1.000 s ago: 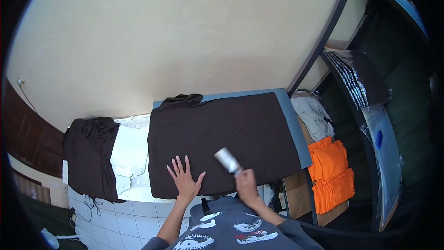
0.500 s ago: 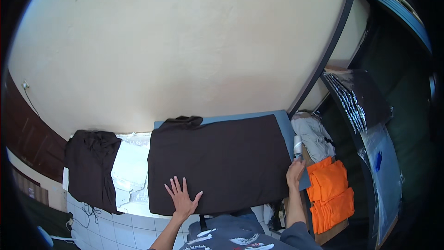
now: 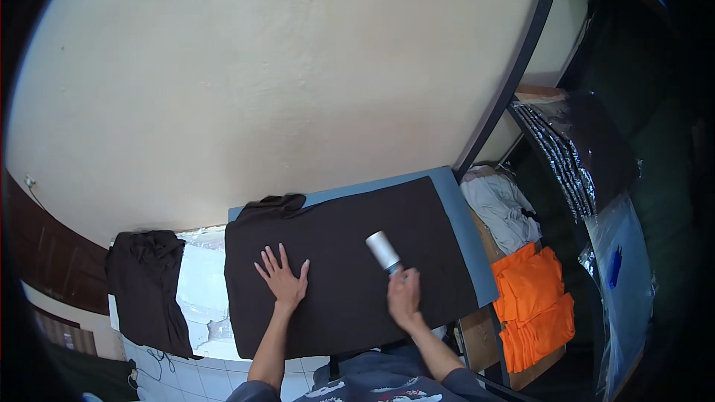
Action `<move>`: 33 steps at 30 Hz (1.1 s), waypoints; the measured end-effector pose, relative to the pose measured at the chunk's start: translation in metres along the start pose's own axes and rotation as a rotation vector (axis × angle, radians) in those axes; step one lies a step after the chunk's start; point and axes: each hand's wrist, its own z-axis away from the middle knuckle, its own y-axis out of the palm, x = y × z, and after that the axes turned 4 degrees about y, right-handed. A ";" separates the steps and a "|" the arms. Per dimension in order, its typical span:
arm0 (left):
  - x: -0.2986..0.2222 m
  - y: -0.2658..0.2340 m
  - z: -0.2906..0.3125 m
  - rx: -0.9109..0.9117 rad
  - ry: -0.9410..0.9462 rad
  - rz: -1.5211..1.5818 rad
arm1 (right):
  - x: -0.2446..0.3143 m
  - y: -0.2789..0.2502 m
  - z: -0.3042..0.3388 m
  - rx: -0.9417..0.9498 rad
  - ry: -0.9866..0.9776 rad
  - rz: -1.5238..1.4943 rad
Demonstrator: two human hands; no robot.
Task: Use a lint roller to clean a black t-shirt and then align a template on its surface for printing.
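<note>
White roller (image 3: 383,250) in right grip (image 3: 404,299), left grip (image 3: 284,284) palm-down on dark cloth (image 3: 346,286)

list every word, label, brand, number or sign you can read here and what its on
No text can be read anywhere.
White roller in the right hand: no lettering visible.
Grey top: its print is partly cut off, no legible words.
Clear plastic sheet: blue shape, too small to make out.

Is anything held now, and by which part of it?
The right hand holds the roller by its handle; the left hand, spread on the cloth, holds nothing.
</note>
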 end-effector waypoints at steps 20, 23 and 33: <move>-0.150 -0.023 0.064 0.253 0.465 0.218 | -0.280 -0.142 -0.049 -0.178 0.352 0.434; -0.180 -0.011 0.088 0.308 0.633 0.352 | -0.265 -0.114 -0.045 -0.204 0.285 0.174; -0.066 -0.068 0.079 -0.355 0.080 0.492 | -0.107 -0.067 -0.012 0.165 -0.109 0.167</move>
